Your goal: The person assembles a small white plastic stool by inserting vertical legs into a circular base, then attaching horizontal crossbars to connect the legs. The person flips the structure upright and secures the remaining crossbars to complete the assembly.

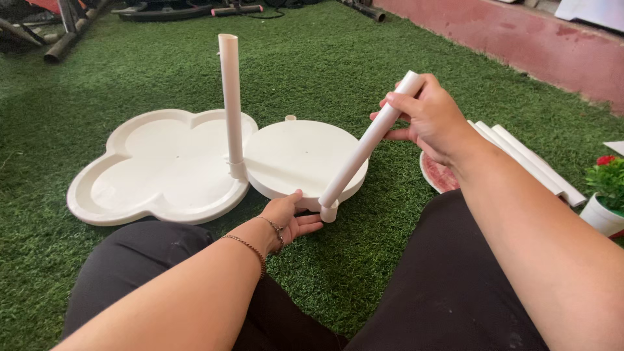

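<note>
A white pipe is gripped near its upper end by the right hand, fingers curled around it; it is held tilted, its lower end seated in a small socket at the near rim of a round white tray. That rim is pinched by the left hand, thumb on top and fingers beneath. A 2nd white pipe is seen standing upright in a socket at the tray's left edge. Just beside it, a clover-shaped white tray is laid on the green artificial turf. More white pipes are laid together to the right, near a small pot with red flowers.
</note>
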